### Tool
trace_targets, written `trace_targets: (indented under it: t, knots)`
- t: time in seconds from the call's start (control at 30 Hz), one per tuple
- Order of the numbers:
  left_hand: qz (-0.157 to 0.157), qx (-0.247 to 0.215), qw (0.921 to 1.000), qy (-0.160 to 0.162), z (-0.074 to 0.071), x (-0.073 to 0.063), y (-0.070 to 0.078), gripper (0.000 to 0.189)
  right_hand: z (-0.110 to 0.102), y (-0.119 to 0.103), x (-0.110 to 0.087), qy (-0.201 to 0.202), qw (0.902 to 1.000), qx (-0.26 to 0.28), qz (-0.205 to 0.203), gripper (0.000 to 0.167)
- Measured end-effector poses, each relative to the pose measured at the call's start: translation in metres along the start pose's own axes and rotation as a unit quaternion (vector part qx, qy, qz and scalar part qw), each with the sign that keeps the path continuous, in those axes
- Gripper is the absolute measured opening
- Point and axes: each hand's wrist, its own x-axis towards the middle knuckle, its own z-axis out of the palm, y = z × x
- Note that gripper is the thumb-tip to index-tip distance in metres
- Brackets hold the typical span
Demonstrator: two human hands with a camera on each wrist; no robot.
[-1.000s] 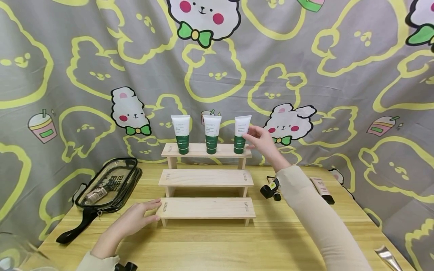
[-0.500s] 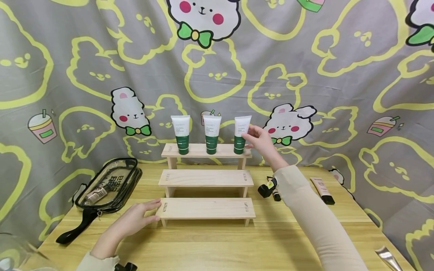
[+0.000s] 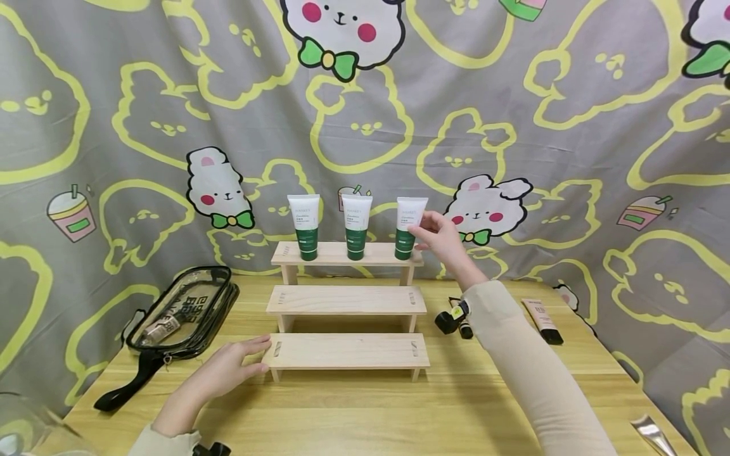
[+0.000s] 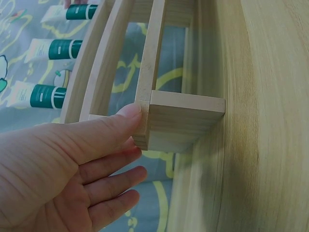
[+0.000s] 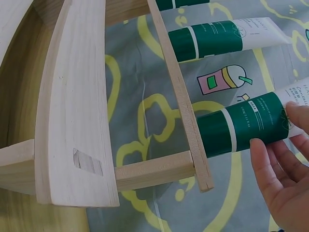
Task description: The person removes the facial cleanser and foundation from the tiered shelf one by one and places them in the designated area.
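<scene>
Three white and green squeeze tubes stand cap down on the top step of a wooden three-step display stand (image 3: pixel 346 299). They are the left tube (image 3: pixel 305 227), the middle tube (image 3: pixel 356 227) and the right tube (image 3: pixel 408 244). My right hand (image 3: pixel 443 244) pinches the right tube from its right side. In the right wrist view the thumb lies across its printed front and the other fingers are along its lower side. My left hand (image 3: pixel 225 367) holds the left end of the bottom step between thumb (image 4: pixel 129 111) and index finger.
A clear pouch (image 3: pixel 213 310) with black trim and small items inside lies left of the stand. To the right are a pink BB cream tube (image 3: pixel 542 320) and dark small items partly hidden by the right wrist camera. A shiny metal piece (image 3: pixel 653 434) lies at the front right.
The right tube has turned slightly to show more of its front, and its top has shifted a little to the right. The left hand and the stand stay put.
</scene>
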Motion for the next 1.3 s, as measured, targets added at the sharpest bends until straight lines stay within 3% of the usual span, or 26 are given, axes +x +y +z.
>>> trace_targets:
  t: [0.27,0.7,1.0,1.3]
  knots:
    - [-0.006,-0.006,1.0000,-0.001,-0.002,0.000,0.002,0.048,-0.004,0.004,-0.008,0.015,0.9997,-0.002,-0.019,0.033]
    - [-0.004,-0.014,0.9999,-0.006,-0.002,-0.001,0.002,0.048,-0.028,0.010,-0.036,0.006,0.9992,0.001,-0.040,0.038]
    - [-0.001,-0.014,0.9999,-0.007,-0.002,0.000,0.001,0.048,-0.043,0.020,-0.067,-0.005,0.9999,-0.005,-0.009,0.041]
    - [0.004,-0.015,0.9999,-0.006,-0.001,-0.001,-0.001,0.048,-0.061,0.049,-0.100,-0.011,0.9985,-0.046,0.030,0.040]
